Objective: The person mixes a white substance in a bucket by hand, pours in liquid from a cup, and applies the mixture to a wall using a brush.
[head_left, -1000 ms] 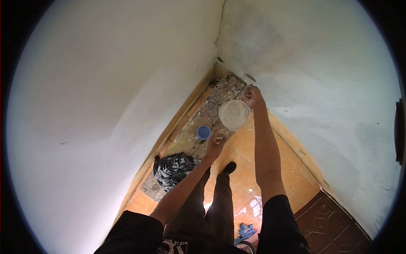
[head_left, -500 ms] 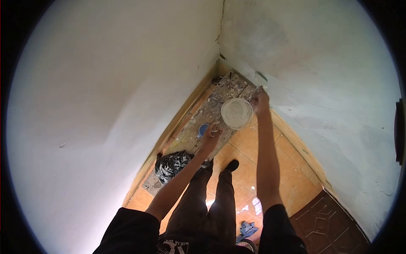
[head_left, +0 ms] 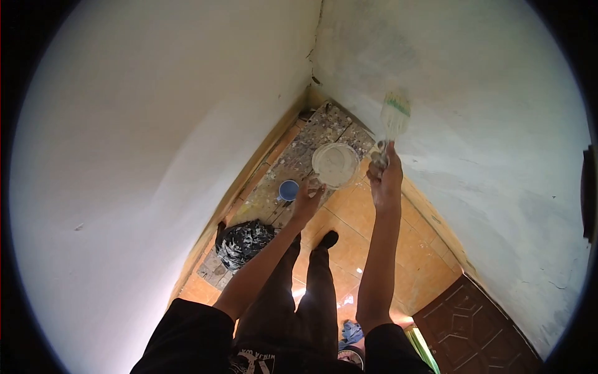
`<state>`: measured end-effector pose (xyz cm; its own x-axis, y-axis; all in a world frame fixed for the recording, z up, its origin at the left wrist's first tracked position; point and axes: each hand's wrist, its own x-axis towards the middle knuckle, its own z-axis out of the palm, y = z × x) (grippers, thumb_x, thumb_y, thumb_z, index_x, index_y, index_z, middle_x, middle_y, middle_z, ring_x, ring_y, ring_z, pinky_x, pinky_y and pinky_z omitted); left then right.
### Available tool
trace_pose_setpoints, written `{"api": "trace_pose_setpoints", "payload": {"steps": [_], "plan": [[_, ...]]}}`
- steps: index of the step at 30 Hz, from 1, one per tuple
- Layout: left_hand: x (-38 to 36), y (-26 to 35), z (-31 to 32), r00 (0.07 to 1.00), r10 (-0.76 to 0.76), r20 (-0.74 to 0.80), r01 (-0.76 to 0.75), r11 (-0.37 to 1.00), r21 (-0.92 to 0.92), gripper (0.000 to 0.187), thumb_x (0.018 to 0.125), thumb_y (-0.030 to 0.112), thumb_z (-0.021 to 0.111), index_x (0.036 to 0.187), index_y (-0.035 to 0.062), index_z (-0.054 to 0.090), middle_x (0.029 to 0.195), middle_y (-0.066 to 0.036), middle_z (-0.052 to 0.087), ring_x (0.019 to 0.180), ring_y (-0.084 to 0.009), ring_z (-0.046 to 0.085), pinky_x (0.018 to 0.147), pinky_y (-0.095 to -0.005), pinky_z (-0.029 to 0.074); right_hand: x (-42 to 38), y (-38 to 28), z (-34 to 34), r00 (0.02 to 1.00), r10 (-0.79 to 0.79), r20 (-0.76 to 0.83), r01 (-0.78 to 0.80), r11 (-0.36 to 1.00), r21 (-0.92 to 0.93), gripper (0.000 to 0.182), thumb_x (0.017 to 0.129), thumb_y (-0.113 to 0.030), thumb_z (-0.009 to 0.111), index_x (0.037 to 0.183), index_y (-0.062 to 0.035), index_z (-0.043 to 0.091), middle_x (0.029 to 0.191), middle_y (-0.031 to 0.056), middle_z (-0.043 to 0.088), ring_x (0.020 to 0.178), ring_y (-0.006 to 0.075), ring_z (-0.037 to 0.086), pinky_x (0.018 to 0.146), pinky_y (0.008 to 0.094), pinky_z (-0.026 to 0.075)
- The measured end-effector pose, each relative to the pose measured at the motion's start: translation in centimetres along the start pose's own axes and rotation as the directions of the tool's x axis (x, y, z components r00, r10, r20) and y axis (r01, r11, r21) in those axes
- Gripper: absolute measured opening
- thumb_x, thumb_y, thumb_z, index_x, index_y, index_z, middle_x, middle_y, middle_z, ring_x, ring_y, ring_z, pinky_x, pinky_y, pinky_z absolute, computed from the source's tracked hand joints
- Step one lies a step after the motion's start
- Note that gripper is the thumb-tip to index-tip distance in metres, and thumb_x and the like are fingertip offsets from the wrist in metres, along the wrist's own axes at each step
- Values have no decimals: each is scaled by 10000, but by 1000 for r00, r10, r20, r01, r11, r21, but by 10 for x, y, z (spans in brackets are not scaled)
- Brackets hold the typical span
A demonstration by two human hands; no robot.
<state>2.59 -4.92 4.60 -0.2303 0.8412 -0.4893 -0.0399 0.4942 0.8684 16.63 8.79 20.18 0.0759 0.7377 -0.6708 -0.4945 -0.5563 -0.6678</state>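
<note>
Turned face-on since the earlier frame, the pale, flat, green-banded tool (head_left: 396, 113) stands before the white right wall (head_left: 492, 156), your right hand (head_left: 386, 174) clamped low, apparently leaving its head clear, your left hand (head_left: 306, 202), fingers apart, curled beside the round whitish bucket (head_left: 357, 171).

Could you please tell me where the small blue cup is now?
In the head view, the small blue cup sits on the paint-spattered board, left of the person's left hand, between the round pale tub and the black-and-white bundle.
</note>
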Motion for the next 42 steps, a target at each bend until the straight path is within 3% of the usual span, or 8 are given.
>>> {"api": "trace_pose_setpoints", "payload": {"steps": [5, 13, 20, 22, 27, 31, 38, 42], "plan": [[9, -15, 9, 979, 116, -168, -81, 976, 204, 476, 871, 231, 678, 1277, 72, 489, 1185, -179, 459, 1030, -273, 560, 838, -351, 504, 31, 16, -20, 974, 205, -101, -198, 977, 78, 214, 1001, -301, 467, 941, -96, 493, 590, -48, 368, 403, 31, 257, 342, 194, 216], [17, -6, 4, 981, 105, -164, -68, 974, 216, 501, 864, 214, 677, 1297, 76, 467, 1195, -191, 451, 1038, -279, 560, 879, -383, 482, -18, -1, -10, 973, -207, 103, 208, 978, -4, 296, 1005, -383, 429, 949, -98, 489, 595, -63, 362, 414, 26, 257, 366, 185, 191], [16, -14, -2, 981, 141, -136, -117, 979, 169, 480, 864, 208, 670, 1279, 69, 473, 1162, -190, 492, 992, -262, 590, 857, -389, 478, 67, 21, -35, 976, 163, -147, -159, 986, 43, 222, 999, -309, 469, 932, -99, 497, 593, -64, 360, 418, 19, 281, 352, 191, 224], [16, -12, -8, 980, 149, -129, -126, 977, 171, 474, 865, 209, 669, 1271, 62, 473, 1149, -187, 514, 999, -258, 586, 852, -388, 479, 64, -7, -51, 974, 82, 212, -125, 972, 199, 231, 999, -307, 469, 965, -84, 518, 581, -65, 348, 423, 22, 281, 354, 197, 225], [9, -8, -21, 992, 64, -110, -50, 991, 126, 437, 872, 194, 663, 1241, 39, 487, 1124, -175, 560, 1007, -245, 580, 841, -374, 489, -7, 22, -30, 997, -72, 13, 72, 996, 53, 261, 1010, -339, 431, 928, -95, 475, 580, -62, 342, 417, 38, 250, 366, 219, 200], [10, -3, -21, 996, 37, -82, -29, 995, 93, 393, 878, 168, 654, 1218, 37, 507, 1136, -169, 561, 1014, -235, 592, 831, -357, 500, 49, 40, -46, 988, 155, -14, -153, 983, 106, 257, 1000, -344, 458, 910, -103, 461, 565, -61, 338, 412, 41, 261, 360, 215, 211], [27, -1, -6, 997, 16, -76, -13, 999, 43, 400, 872, 176, 660, 1214, 31, 513, 1164, -175, 544, 1034, -236, 600, 824, -357, 509, -6, 16, -34, 972, -229, 46, 225, 971, 81, 295, 986, -403, 476, 929, -114, 469, 562, -65, 320, 420, 46, 253, 387, 219, 211], [42, -18, 0, 981, 158, -111, -131, 967, 218, 449, 859, 212, 669, 1233, 31, 498, 1196, -202, 513, 1051, -286, 592, 845, -373, 506, 28, 43, -62, 996, 77, -34, -76, 997, 13, 290, 988, -406, 468, 904, -129, 458, 564, -59, 317, 425, 47, 244, 396, 218, 212]]}}
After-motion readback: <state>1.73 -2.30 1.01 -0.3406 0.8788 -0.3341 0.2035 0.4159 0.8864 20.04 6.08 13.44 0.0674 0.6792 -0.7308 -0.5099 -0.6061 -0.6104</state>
